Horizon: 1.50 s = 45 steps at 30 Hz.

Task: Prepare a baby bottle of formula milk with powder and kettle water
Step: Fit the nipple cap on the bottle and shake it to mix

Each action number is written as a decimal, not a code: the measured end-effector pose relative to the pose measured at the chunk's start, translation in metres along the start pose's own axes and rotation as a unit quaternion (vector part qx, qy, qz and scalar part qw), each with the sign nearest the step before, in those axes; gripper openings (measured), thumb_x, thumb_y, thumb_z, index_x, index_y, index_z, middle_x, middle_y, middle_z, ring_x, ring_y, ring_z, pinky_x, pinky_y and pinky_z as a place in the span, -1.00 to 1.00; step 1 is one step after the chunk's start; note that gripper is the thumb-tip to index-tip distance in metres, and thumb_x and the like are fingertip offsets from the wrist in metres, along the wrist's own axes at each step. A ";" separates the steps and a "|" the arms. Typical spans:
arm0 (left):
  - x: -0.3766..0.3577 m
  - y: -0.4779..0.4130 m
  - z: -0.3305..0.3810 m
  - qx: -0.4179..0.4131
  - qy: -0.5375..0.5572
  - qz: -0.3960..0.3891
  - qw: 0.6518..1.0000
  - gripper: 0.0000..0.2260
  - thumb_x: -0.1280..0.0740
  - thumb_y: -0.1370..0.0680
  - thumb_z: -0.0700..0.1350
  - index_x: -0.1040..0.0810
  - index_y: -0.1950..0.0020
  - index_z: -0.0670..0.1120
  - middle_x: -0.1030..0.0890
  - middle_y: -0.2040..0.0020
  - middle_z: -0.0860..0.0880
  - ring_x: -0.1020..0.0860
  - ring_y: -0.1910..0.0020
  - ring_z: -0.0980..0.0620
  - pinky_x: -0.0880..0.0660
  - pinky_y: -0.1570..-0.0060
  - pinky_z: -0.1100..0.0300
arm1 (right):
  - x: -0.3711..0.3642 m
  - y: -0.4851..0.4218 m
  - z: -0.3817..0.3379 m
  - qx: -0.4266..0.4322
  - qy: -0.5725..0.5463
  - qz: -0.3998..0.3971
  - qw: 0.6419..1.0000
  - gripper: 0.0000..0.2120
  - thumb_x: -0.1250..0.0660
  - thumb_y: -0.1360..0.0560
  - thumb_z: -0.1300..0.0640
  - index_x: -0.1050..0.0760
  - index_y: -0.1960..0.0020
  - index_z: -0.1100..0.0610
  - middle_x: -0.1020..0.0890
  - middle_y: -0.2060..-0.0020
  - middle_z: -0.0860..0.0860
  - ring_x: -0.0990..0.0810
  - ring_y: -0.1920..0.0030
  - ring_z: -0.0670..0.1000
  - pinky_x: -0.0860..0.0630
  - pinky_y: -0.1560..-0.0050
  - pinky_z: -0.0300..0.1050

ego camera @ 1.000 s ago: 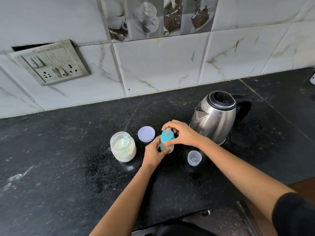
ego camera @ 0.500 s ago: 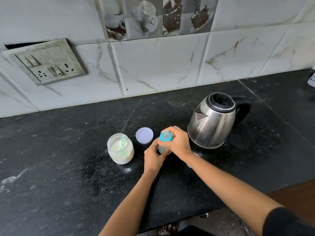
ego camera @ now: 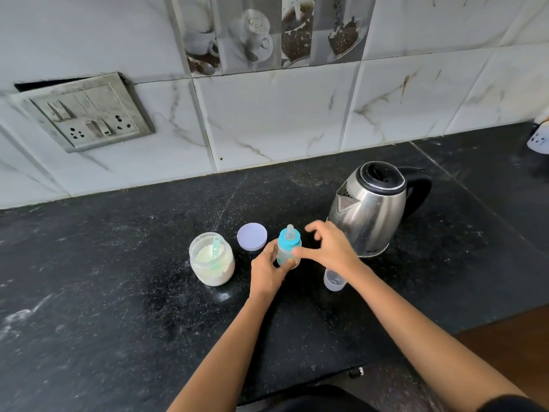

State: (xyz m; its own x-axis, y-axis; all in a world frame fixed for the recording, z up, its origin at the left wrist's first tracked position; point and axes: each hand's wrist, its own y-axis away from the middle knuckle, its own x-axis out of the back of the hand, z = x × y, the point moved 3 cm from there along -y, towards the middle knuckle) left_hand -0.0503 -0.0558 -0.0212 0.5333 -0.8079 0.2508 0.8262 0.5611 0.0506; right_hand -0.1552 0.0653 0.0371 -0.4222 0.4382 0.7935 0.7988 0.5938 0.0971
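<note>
A small baby bottle (ego camera: 288,245) with a blue collar and clear teat stands upright on the black counter (ego camera: 118,292). My left hand (ego camera: 267,270) grips its lower body from the near side. My right hand (ego camera: 328,248) hovers just right of the bottle with its fingers spread; the thumb touches the bottle's side. An open jar of formula powder (ego camera: 212,261) with a pale green scoop inside stands to the left. The steel kettle (ego camera: 371,208), lid down, stands at the right behind my right hand.
The jar's lilac lid (ego camera: 252,236) lies behind the bottle. A clear bottle cap (ego camera: 334,281) stands mouth up under my right wrist. A socket panel (ego camera: 86,114) is on the tiled wall. The counter's front edge runs near my elbows.
My right hand has come off the blue collar and teat and opened to the right of the bottle. The left hand keeps holding the bottle.
</note>
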 end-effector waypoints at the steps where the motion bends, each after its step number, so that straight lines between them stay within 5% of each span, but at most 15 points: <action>1: 0.000 -0.001 -0.001 0.005 0.001 0.002 1.000 -0.52 -0.49 -0.40 -0.23 -0.44 -0.22 0.12 -0.53 -0.08 0.30 -0.51 -0.07 0.40 -0.37 0.00 0.56 | 0.005 0.004 0.007 -0.018 0.098 -0.022 0.995 -0.32 -0.47 -0.29 -0.27 -0.41 -0.29 0.03 -0.45 -0.13 0.02 -0.47 -0.14 0.02 -0.46 -0.07 -0.10; 3: 0.000 -0.001 -0.003 0.014 0.000 0.003 1.000 -0.49 -0.50 -0.40 -0.23 -0.43 -0.25 0.10 -0.51 -0.11 0.25 -0.50 -0.09 0.33 -0.35 0.02 0.59 | 0.006 0.014 0.016 -0.060 0.250 -0.099 0.961 -0.30 -0.44 -0.32 -0.25 -0.35 -0.35 0.02 -0.37 -0.25 0.09 -0.38 -0.24 0.16 -0.42 -0.17 0.04; 5: 0.000 -0.001 -0.003 0.020 -0.001 0.005 1.000 -0.48 -0.50 -0.40 -0.22 -0.43 -0.31 0.02 -0.50 -0.13 0.22 -0.48 -0.10 0.30 -0.35 0.07 0.61 | -0.001 0.023 0.020 -0.091 0.268 -0.170 0.944 -0.38 -0.46 -0.36 -0.12 -0.37 -0.35 0.01 -0.37 -0.25 0.09 -0.42 -0.22 0.16 -0.45 -0.11 0.01; 9: 0.000 -0.001 -0.004 0.025 0.002 0.001 1.000 -0.47 -0.49 -0.41 -0.21 -0.43 -0.33 0.00 -0.49 -0.13 0.22 -0.47 -0.11 0.29 -0.34 0.08 0.63 | 0.005 0.030 0.013 -0.118 0.177 -0.183 0.960 -0.66 -0.38 -0.42 0.12 -0.54 -0.19 0.08 -0.58 -0.02 0.02 -0.60 0.06 0.02 -0.53 0.13 -0.14; 13: 0.000 -0.001 -0.005 0.031 0.008 -0.002 0.999 -0.49 -0.49 -0.41 -0.23 -0.44 -0.31 0.00 -0.51 -0.10 0.22 -0.48 0.00 0.40 -0.35 0.10 0.61 | 0.040 0.022 -0.007 -0.079 0.017 -0.175 0.981 -0.75 -0.32 -0.46 0.05 -0.60 -0.12 -0.07 -0.56 0.01 -0.10 -0.55 0.02 -0.06 -0.51 0.02 -0.17; 16: 0.000 -0.002 -0.005 0.037 0.009 -0.005 0.999 -0.48 -0.48 -0.42 -0.24 -0.42 -0.33 -0.01 -0.48 -0.11 0.22 -0.46 -0.04 0.35 -0.34 0.11 0.63 | 0.062 0.014 -0.022 -0.067 -0.104 -0.198 0.972 -0.82 -0.28 -0.53 0.08 -0.57 -0.10 0.02 -0.56 -0.04 -0.06 -0.53 0.11 -0.08 -0.47 0.28 -0.31; 20: 0.001 -0.003 -0.005 0.045 0.003 -0.012 0.999 -0.45 -0.48 -0.43 -0.22 -0.39 -0.37 -0.02 -0.45 -0.15 0.22 -0.43 -0.14 0.29 -0.32 -0.08 0.51 | 0.060 -0.008 -0.029 -0.042 -0.347 -0.097 0.932 -0.79 -0.36 -0.51 0.10 -0.49 -0.13 0.03 -0.56 -0.12 0.09 -0.58 -0.11 0.08 -0.60 -0.08 -0.01; 23: 0.001 -0.003 -0.006 0.039 0.004 -0.013 0.999 -0.45 -0.49 -0.42 -0.21 -0.41 -0.36 0.00 -0.47 -0.15 0.21 -0.45 -0.14 0.28 -0.32 -0.18 0.39 | 0.039 -0.010 -0.037 0.063 -0.405 0.023 0.912 -0.69 -0.34 -0.54 0.18 -0.41 -0.24 -0.03 -0.55 -0.15 -0.05 -0.50 -0.19 -0.09 -0.45 -0.19 -0.19; 27: 0.001 -0.003 -0.006 0.025 0.019 -0.011 0.999 -0.50 -0.49 -0.40 -0.23 -0.44 -0.26 0.07 -0.52 -0.09 0.26 -0.50 -0.04 0.40 -0.38 -0.10 0.48 | 0.004 -0.005 -0.036 0.175 -0.345 0.009 0.922 -0.57 -0.26 -0.59 0.16 -0.31 -0.42 -0.08 -0.38 -0.36 -0.09 -0.33 -0.38 -0.18 -0.34 -0.31 -0.30; 30: 0.001 -0.003 -0.006 0.017 0.026 -0.015 0.999 -0.55 -0.48 -0.41 -0.23 -0.47 -0.24 0.05 -0.58 -0.07 0.23 -0.55 -0.05 0.35 -0.44 -0.10 0.43 | -0.011 -0.006 -0.026 0.200 -0.237 0.014 0.951 -0.60 -0.32 -0.54 0.11 -0.35 -0.32 -0.17 -0.38 -0.27 -0.07 -0.39 -0.30 -0.16 -0.43 -0.29 -0.14; 33: 0.000 -0.003 -0.005 0.008 0.032 -0.015 0.999 -0.56 -0.48 -0.41 -0.23 -0.48 -0.23 0.05 -0.62 -0.07 0.17 -0.57 -0.06 0.30 -0.47 -0.08 0.40 | -0.017 -0.007 -0.021 0.235 -0.172 0.008 0.956 -0.59 -0.38 -0.48 0.15 -0.35 -0.24 -0.12 -0.40 -0.21 -0.08 -0.43 -0.23 -0.17 -0.44 -0.22 -0.20; 37: 0.000 -0.003 -0.004 0.007 0.039 -0.015 0.999 -0.55 -0.48 -0.41 -0.24 -0.49 -0.25 0.02 -0.60 -0.07 0.20 -0.55 -0.05 0.34 -0.42 0.03 0.50 | -0.024 -0.009 -0.015 0.223 -0.161 -0.006 0.961 -0.59 -0.40 -0.49 0.14 -0.32 -0.25 -0.07 -0.46 -0.20 -0.12 -0.46 -0.19 -0.17 -0.46 -0.15 -0.26; 45: -0.001 -0.004 -0.009 0.006 0.025 0.002 1.000 -0.57 -0.48 -0.42 -0.19 -0.50 -0.26 0.00 -0.63 -0.07 0.17 -0.57 -0.06 0.28 -0.48 -0.05 0.38 | -0.040 -0.016 -0.006 0.215 -0.149 0.045 0.964 -0.49 -0.46 -0.45 0.13 -0.30 -0.28 0.17 -0.44 -0.21 -0.07 -0.52 -0.16 -0.05 -0.41 -0.08 -0.46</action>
State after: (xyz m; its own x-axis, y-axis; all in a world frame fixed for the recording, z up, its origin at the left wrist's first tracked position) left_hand -0.0523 -0.0592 -0.0306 0.5448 -0.8139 0.2020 0.8224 0.5656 0.0613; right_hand -0.1483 0.0343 0.0079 -0.5152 0.6370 0.5734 0.6136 0.7412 -0.2722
